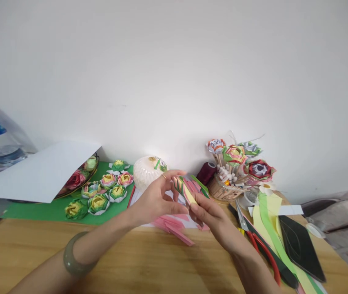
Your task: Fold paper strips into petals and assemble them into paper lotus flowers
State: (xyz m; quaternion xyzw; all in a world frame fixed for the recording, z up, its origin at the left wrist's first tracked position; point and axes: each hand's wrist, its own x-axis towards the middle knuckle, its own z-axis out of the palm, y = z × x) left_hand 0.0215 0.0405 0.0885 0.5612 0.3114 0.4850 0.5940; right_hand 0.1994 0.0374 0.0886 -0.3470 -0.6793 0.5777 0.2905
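Above the middle of the table both hands meet at a small bundle of folded paper strips [183, 189] in yellow, green and pink. My left hand [156, 197], with a ring on one finger, curls its thumb and fingers about the left side of the bundle. The lower right end is pinched by my right hand [209, 211]. Under and behind the hands lie pink paper strips [170, 226], partly on white sheets. Behind my left hand stands a round white ornament [145, 175].
Folded paper flowers [98, 203] sit on a green sheet [51, 212] at the left, near a white sheet [48, 171]. At the right are a basket [222, 190] of paper flowers, a purple thread spool [206, 173], red-handled scissors [265, 253], paper strips and a black tablet-like slab [302, 247].
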